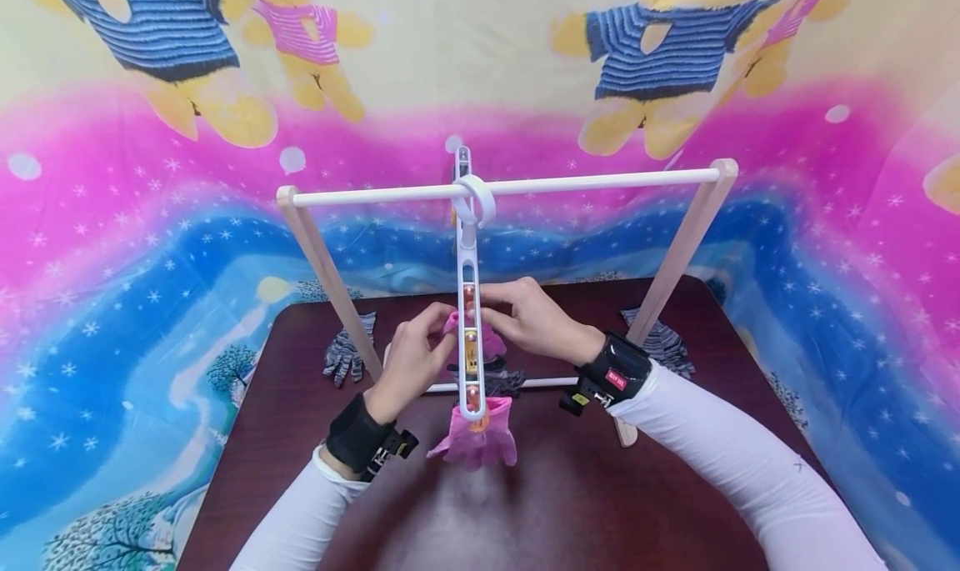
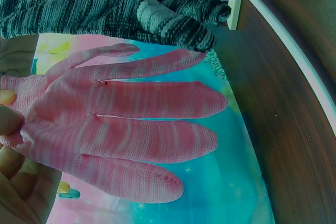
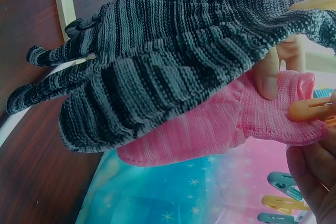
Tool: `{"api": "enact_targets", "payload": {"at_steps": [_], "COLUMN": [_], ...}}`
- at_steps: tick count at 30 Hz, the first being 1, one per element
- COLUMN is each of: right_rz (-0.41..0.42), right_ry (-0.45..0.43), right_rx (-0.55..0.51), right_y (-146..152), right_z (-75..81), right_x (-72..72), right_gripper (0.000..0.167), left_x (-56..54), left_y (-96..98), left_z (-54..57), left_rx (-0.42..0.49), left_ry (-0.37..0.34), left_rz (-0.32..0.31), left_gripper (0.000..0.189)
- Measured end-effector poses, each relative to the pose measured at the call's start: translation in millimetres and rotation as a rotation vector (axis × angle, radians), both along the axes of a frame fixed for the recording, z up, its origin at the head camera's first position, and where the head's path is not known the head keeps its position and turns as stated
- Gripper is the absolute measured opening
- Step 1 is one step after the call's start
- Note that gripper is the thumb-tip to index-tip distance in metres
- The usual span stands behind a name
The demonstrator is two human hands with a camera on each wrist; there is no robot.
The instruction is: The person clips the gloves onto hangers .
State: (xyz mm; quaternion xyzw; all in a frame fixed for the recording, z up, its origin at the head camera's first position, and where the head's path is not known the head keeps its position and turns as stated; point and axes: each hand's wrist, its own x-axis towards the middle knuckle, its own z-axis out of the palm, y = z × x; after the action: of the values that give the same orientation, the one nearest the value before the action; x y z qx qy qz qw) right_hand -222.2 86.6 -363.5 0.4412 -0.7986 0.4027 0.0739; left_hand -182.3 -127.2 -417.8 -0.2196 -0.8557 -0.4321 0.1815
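My left hand (image 1: pixel 414 346) pinches the cuff of a pink knitted glove (image 2: pixel 126 119) beneath a white clip hanger (image 1: pixel 467 271). The glove's fingers dangle toward the table. On the hanger's other side, my right hand (image 1: pixel 536 317) pinches an orange clothespin (image 3: pixel 310 109), whose tip overlaps the glove's cuff in the right wrist view. Beside it hangs a black-and-grey striped glove (image 3: pixel 173 61), which covers part of the pink one in that view. Another pink glove (image 1: pixel 480 438) hangs from the hanger's near end.
The hanger's ring loops over the white bar (image 1: pixel 600 181) of a wooden-legged rack (image 1: pixel 686 246) standing on a dark table (image 1: pixel 600 504). Striped gloves lie by the rack's left leg (image 1: pixel 347 350) and right leg (image 1: pixel 667 346). A patterned cloth (image 1: pixel 187 262) surrounds the table.
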Motion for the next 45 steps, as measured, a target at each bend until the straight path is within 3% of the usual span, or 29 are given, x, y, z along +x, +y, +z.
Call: {"api": "enact_targets", "payload": {"at_steps": [11,39,45], "right_rz": [0.001,-0.007,-0.012], "right_ry": [-0.004,-0.057,-0.073], "right_rx": [-0.003,0.04,0.034], "right_y": [-1.2,-1.8,-3.1], "right_z": [-0.8,-6.5,-5.3], "right_x": [-0.4,-0.2,0.2], "right_gripper": [0.021,0.029,0.029], "left_x": [0.5,3.1,2.5], "left_y": [2.0,2.0,0.8], "left_z": [1.9,0.6,0.3], "left_rx": [0.017,-0.033,-0.022], "left_ry": [0.02,-0.014,-0.019], "left_rz": [-0.037,0.027,0.016], "left_gripper": [0.022,0.018,0.019]}}
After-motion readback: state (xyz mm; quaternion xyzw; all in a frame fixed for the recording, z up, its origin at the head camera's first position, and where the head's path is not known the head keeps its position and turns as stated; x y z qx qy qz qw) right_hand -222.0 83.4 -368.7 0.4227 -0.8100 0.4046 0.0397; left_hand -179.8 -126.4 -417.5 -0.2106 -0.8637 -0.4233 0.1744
